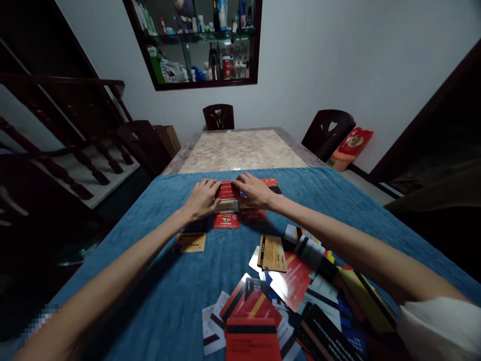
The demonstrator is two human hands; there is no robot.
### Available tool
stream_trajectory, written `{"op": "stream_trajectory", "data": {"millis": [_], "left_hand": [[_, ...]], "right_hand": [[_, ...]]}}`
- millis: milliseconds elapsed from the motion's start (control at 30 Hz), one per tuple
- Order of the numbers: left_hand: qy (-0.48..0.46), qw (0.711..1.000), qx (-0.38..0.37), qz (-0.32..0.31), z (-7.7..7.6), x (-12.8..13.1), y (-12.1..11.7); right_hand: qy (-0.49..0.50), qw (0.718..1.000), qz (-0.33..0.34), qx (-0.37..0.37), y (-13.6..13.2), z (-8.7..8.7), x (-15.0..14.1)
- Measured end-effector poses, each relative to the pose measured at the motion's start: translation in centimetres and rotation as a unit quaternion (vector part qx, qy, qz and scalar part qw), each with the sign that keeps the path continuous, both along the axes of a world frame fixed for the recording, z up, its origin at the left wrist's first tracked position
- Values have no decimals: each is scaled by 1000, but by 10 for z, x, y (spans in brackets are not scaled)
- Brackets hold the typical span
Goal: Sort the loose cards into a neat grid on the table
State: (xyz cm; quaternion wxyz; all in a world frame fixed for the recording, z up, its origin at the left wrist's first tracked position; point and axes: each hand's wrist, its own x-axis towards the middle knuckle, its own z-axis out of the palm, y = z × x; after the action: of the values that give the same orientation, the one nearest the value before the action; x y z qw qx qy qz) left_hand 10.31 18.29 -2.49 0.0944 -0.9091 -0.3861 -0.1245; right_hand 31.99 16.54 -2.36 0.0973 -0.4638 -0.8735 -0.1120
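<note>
My left hand (202, 199) and my right hand (254, 191) meet at a red card (227, 190) on the blue cloth. The left fingers and thumb close on its left edge, while the right fingertips pinch its right side. A pale card (228, 206) lies just below it, and under that is a red card with a round picture (226, 221). Another dark red card (253, 215) sits below my right hand, which partly covers the cards there. Behind the right hand, an orange-red card (269, 182) shows. Lower left rests a yellow card (191, 242).
A loose pile of overlapping cards, including a gold card (273, 253) and a red card with a black stripe (252, 338), spreads under and beside my right forearm. The blue cloth (150, 296) covers the near table; bare patterned tabletop (244, 148) lies beyond. Chairs (218, 118) stand around it.
</note>
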Motion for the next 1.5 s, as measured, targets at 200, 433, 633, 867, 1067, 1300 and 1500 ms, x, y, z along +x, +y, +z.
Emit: {"op": "stream_trajectory", "data": {"millis": [200,433,633,867,1067,1300,1500], "left_hand": [[34,999,-26,31,-1,7,42],[80,993,-67,52,-12,15,88],[100,987,-104,66,-23,20,110],[121,982,-127,73,-28,27,119],[133,977,-140,86,-30,29,124],[138,977,-143,80,-32,29,128],[124,979,-145,73,-31,32,129]], "right_hand": [[-12,999,-27,-29,40,-2,-2],[-21,996,-52,-75,82,-15,-3],[-23,994,-68,-88,102,-27,-4],[-35,991,-73,-105,114,-35,-2],[-44,990,-66,-118,118,-38,-1],[-60,988,-63,-124,116,-34,1],[-69,988,-56,-126,110,-29,0]]}}
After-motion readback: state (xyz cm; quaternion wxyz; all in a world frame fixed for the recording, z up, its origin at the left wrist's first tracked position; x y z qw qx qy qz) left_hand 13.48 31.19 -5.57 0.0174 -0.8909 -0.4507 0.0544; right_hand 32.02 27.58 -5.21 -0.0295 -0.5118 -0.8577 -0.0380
